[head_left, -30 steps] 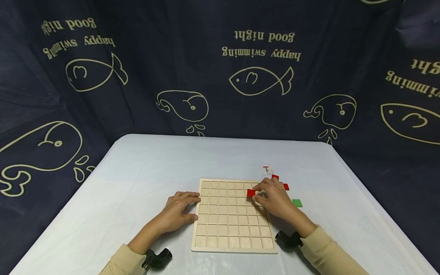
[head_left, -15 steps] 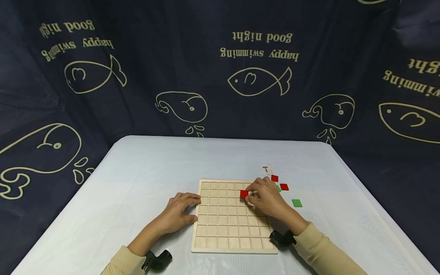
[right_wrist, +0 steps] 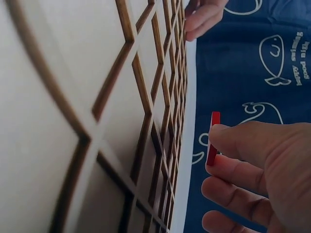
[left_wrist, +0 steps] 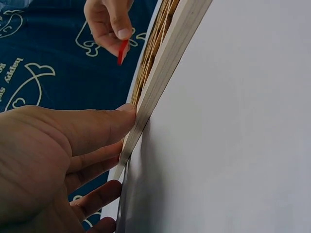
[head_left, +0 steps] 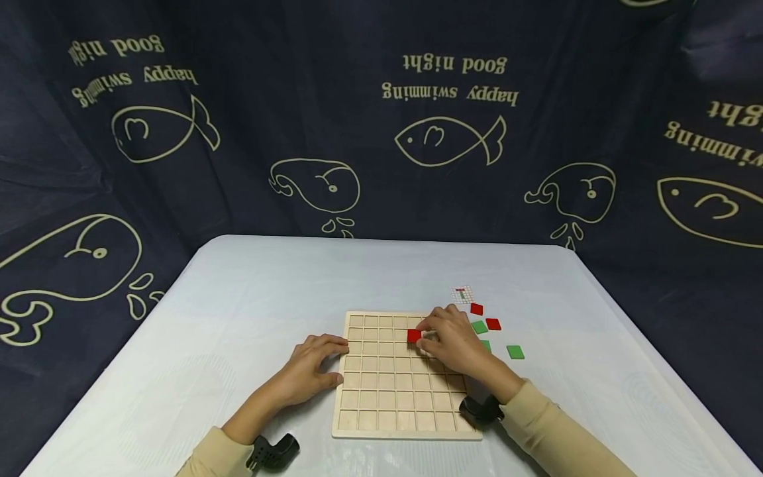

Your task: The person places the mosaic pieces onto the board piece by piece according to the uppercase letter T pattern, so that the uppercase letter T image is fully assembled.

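A thin red square tile [head_left: 414, 336] is pinched between thumb and fingers of my right hand [head_left: 456, 341], over the upper middle of a wooden grid board [head_left: 405, 434]. In the right wrist view the red tile [right_wrist: 213, 138] stands edge-on, apart from the board's surface. My left hand [head_left: 306, 371] rests at the board's left edge with its fingers spread and relaxed. The left wrist view has that thumb [left_wrist: 107, 125] touching the board's side [left_wrist: 170, 63], while the other fingers lie along the edge.
Right of the board lie two red tiles [head_left: 493, 324] and three green tiles [head_left: 515, 352], one partly hidden by the right hand. Behind them is a small printed pattern card [head_left: 461, 294]. A white cloth [head_left: 268, 278] covers the table; a dark printed curtain [head_left: 369, 79] hangs behind.
My right hand has moved left over the board with the red tile. Green tiles hidden behind that hand have come into view. My left hand has stayed at the board's edge.
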Demonstrator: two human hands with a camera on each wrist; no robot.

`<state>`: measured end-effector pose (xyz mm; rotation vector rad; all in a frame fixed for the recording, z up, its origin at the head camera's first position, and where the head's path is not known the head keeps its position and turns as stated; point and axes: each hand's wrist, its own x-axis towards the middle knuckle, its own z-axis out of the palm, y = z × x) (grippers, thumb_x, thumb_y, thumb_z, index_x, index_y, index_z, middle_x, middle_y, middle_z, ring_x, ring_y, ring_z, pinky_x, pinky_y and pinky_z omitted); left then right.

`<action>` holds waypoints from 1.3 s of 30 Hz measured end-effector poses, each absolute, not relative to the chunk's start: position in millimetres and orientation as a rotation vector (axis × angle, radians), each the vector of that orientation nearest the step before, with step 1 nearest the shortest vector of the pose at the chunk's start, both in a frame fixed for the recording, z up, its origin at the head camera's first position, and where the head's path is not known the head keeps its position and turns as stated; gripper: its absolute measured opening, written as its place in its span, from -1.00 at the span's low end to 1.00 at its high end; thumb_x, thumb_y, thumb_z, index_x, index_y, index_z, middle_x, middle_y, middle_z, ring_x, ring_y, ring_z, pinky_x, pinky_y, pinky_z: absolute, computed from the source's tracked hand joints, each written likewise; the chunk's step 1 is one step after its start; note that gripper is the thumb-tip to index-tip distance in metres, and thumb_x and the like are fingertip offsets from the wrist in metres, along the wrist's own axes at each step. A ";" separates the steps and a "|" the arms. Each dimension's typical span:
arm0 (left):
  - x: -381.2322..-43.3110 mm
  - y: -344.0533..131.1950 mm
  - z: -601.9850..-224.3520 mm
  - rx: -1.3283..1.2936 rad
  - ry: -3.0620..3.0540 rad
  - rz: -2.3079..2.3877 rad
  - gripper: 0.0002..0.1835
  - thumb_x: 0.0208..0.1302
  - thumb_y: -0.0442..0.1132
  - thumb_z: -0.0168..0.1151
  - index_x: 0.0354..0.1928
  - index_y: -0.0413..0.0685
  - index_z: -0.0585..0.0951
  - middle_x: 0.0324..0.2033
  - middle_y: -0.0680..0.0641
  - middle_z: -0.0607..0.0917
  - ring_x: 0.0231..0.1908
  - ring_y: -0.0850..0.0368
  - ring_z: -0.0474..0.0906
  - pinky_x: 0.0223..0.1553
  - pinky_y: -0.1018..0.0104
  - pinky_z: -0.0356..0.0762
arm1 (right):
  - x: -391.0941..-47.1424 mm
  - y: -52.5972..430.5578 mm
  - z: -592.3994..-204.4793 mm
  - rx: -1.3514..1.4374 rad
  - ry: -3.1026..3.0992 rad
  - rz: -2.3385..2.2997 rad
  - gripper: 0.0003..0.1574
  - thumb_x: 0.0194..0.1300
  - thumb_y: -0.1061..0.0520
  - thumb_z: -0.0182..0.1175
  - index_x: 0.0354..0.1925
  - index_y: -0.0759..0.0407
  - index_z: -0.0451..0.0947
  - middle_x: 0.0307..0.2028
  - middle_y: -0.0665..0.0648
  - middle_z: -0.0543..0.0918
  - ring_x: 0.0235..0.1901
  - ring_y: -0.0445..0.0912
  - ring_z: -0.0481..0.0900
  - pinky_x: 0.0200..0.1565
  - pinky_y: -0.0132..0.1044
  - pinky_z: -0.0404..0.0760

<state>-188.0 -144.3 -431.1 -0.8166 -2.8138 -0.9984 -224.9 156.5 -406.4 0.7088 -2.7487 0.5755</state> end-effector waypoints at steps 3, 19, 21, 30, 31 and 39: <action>-188.1 -144.3 -430.7 -0.825 -2.810 -0.996 -0.50 0.05 -0.21 0.38 0.10 -0.10 0.56 0.16 0.01 0.53 0.17 0.00 0.35 0.10 -0.04 0.17 | -225.8 153.9 -405.6 0.719 -2.752 0.580 -0.76 0.06 0.05 0.36 -0.25 0.07 0.67 -0.30 -0.02 0.59 -0.27 -0.13 0.33 -0.21 -0.25 0.22; -188.3 -144.6 -432.3 -0.826 -2.800 -0.995 -0.51 0.05 -0.21 0.38 0.09 -0.10 0.57 0.16 0.00 0.53 0.15 0.00 0.36 0.09 -0.05 0.17 | -232.0 138.1 -405.7 0.755 -2.774 0.610 -0.74 0.06 0.03 0.37 -0.24 0.08 0.68 -0.33 -0.03 0.58 -0.27 -0.13 0.36 -0.17 -0.22 0.25; -188.2 -144.6 -432.2 -0.823 -2.801 -0.995 -0.51 0.05 -0.21 0.38 0.09 -0.10 0.57 0.16 0.00 0.53 0.15 0.00 0.36 0.09 -0.06 0.17 | -232.4 136.2 -405.0 0.758 -2.780 0.605 -0.74 0.06 0.03 0.37 -0.24 0.08 0.67 -0.32 -0.03 0.58 -0.26 -0.13 0.36 -0.17 -0.22 0.25; -187.8 -144.7 -431.5 -0.819 -2.798 -1.009 -0.50 0.04 -0.21 0.38 0.08 -0.10 0.57 0.16 -0.01 0.53 0.13 0.00 0.37 0.06 -0.01 0.17 | -236.9 128.7 -404.6 0.794 -2.789 0.586 -0.73 0.07 0.02 0.38 -0.24 0.08 0.68 -0.30 0.00 0.59 -0.28 -0.13 0.35 -0.19 -0.24 0.28; -187.8 -144.7 -431.5 -0.819 -2.797 -1.010 -0.50 0.04 -0.21 0.38 0.08 -0.10 0.57 0.16 -0.01 0.53 0.13 0.00 0.37 0.06 0.00 0.17 | -237.3 127.9 -404.6 0.797 -2.792 0.590 -0.74 0.07 0.02 0.38 -0.23 0.08 0.68 -0.31 0.00 0.59 -0.29 -0.14 0.35 -0.19 -0.24 0.29; -187.8 -144.8 -431.5 -0.816 -2.805 -1.009 -0.50 0.04 -0.21 0.38 0.09 -0.09 0.56 0.17 -0.02 0.53 0.16 -0.03 0.36 0.09 -0.07 0.17 | -242.9 121.9 -405.0 0.829 -2.799 0.610 -0.74 0.09 0.04 0.35 -0.21 0.09 0.68 -0.31 0.01 0.60 -0.30 -0.15 0.35 -0.18 -0.23 0.33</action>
